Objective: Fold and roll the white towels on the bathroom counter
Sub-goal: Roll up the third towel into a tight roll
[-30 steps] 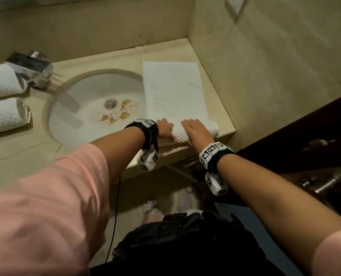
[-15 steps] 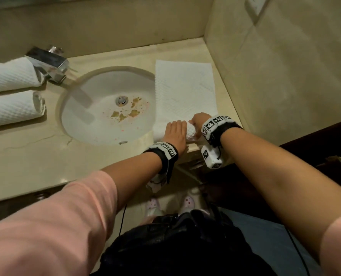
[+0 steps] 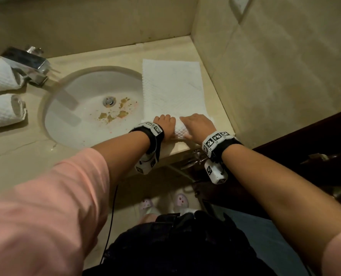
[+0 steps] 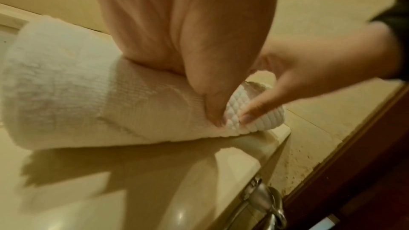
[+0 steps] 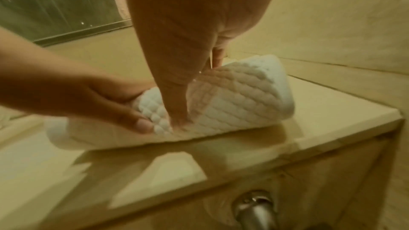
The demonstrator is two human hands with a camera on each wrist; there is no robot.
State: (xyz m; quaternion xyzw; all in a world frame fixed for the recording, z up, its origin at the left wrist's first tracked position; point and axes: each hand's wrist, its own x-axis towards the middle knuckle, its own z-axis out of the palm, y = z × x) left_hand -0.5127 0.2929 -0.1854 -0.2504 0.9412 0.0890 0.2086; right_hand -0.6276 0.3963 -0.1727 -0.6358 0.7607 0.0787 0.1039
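A white waffle towel lies flat on the counter to the right of the sink. Its near end is wound into a roll close to the counter's front edge. My left hand grips the left part of the roll, thumb on the near side and fingers over the top. My right hand grips the right part the same way. The left wrist view shows the roll with both thumbs pressing its near face. In the right wrist view the roll sits under my right hand, with my left hand beside it.
Two rolled white towels lie at the far left beside a chrome faucet. The round sink has brown stains near its drain. Tiled walls close the back and right. A metal drawer handle sits below the counter edge.
Both hands have shifted along the roll and apart again, left back to the left part, right on the right. The roll has turned a little further up the towel.
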